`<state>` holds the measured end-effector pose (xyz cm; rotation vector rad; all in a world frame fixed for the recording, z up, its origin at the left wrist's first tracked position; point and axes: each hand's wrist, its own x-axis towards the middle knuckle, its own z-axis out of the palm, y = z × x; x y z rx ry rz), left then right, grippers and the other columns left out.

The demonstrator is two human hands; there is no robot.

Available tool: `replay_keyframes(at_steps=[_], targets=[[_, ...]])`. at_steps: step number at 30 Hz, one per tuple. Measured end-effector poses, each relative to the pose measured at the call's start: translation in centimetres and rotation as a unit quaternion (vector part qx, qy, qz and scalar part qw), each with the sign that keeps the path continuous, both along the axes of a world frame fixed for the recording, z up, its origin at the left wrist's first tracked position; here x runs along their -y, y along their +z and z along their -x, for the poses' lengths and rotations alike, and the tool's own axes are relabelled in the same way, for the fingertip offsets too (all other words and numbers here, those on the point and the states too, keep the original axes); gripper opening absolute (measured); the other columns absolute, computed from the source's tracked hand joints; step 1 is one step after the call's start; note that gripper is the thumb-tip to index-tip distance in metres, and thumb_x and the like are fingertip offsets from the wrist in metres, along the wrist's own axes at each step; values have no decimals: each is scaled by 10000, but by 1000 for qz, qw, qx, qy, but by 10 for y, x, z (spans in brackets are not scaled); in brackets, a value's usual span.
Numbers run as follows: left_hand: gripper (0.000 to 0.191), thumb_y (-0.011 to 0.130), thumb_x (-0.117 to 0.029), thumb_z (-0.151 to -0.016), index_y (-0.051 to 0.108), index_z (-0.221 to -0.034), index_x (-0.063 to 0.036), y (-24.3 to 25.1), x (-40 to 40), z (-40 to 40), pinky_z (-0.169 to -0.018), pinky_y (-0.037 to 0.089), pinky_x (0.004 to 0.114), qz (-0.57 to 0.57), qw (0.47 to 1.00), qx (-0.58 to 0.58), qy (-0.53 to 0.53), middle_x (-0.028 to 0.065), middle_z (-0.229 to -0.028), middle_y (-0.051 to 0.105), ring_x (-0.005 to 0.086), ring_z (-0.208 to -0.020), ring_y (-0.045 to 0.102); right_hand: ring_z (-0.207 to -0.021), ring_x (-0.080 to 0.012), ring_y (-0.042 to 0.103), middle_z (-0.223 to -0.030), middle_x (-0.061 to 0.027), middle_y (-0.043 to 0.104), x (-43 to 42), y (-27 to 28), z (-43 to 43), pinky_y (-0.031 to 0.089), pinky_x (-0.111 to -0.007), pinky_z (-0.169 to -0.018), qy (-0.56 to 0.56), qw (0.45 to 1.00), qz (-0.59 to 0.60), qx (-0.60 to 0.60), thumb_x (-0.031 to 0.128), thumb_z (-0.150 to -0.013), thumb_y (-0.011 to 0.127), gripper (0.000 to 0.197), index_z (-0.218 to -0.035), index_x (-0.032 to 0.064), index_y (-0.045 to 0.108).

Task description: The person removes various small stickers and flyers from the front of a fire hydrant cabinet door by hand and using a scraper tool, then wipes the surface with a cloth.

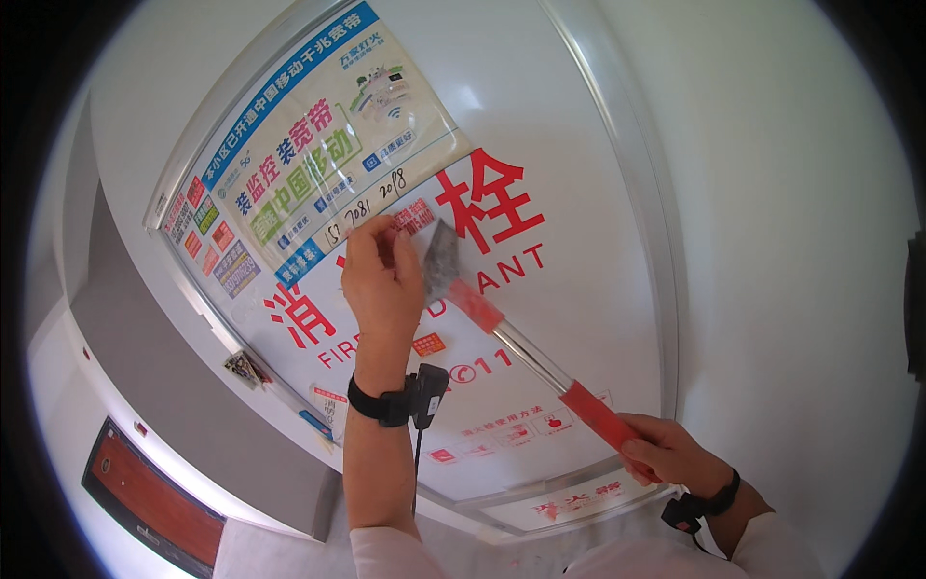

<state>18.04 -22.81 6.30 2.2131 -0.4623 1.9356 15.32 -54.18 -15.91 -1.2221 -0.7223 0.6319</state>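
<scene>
A long-handled scraper [532, 356] slants across a white fire hydrant cabinet door [593, 289]. My right hand [669, 452] grips the lower end of its red handle. The wide metal blade [443, 253] lies against or very close to the door, just below a small red sticker [414, 217]. At that sticker's left end are the bent fingers of my left hand [383, 271], thumb and fingertips drawn together. Whether they pinch the sticker's edge is hidden. A large printed poster [325, 145] covers the door's upper left, directly above my left hand.
Several small stickers [210, 217] cluster left of the poster. An orange sticker [428, 344] sits below my left hand. A metal frame [636, 145] borders the door, with a white wall [781, 217] to the right. A brown door [155, 496] stands at lower left.
</scene>
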Motion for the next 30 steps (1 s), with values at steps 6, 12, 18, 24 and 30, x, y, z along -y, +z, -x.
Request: replay_keyframes(at_steps=[6,12,18,24,30], targets=[[168,660,-44,-860,596,-1012,-7,-2,-5,19,-591,501,289,5,1000,12,8,102,-821,624,204,-655,632,-520,-69,442,-698,3,500,-9,16,8,413,-244,-495,12,999,-24,-35,131,-995,498,417,-1388,-4,462],[192,720,-156,-832,622,-939,-30,8,19,15,-582,501,301,10,997,-38,72,92,-818,621,210,-684,632,-519,-55,451,-697,18,486,-15,14,13,423,-216,-494,-29,998,-8,51,138,-1003,500,368,-1349,11,490],[253,704,-268,-850,666,-898,-23,28,33,8,-637,514,359,-28,978,-99,183,124,-830,677,272,-720,656,-543,-51,430,-706,18,464,-4,20,4,405,-217,-495,-36,995,2,89,161,-1009,514,337,-1323,39,501],[204,581,-190,-880,689,-879,-17,35,42,1,-700,535,424,-67,952,-133,266,160,-902,692,342,-797,673,-549,-50,413,-708,19,449,17,46,6,381,-215,-488,-26,995,34,89,176,-1011,516,329,-1309,38,505],[139,599,-138,-792,669,-802,-19,34,34,-4,-640,527,429,-38,956,-119,266,161,-808,674,342,-715,658,-526,-52,425,-701,16,469,24,43,-5,384,-223,-474,-18,995,49,87,207,-1018,502,386,-1369,48,484]])
